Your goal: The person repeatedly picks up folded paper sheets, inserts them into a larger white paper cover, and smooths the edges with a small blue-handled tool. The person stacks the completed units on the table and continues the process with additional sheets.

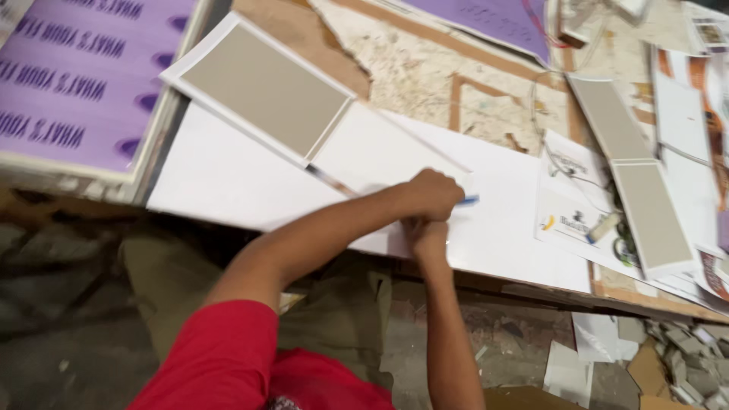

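My left hand (434, 193) is closed in a fist around a small blue-tipped tool (469, 200), whose tip rests on a large white sheet (228, 171) lying on the worktable. My right hand (427, 234) lies just below the left, fingers down on the sheet's near edge. Whether it holds anything I cannot tell. A thin dark strip (330, 180), perhaps a ruler, runs along the sheet toward my left hand. A white-bordered grey board (262, 87) lies on the sheet's far left part.
A purple printed board (72, 68) sits at the left. Two grey panels (634, 171), a printed card (566, 216), a small glue-stick-like tube (604, 226) and wires (558, 156) crowd the right. Paper and card scraps (668, 353) litter the floor below the table edge.
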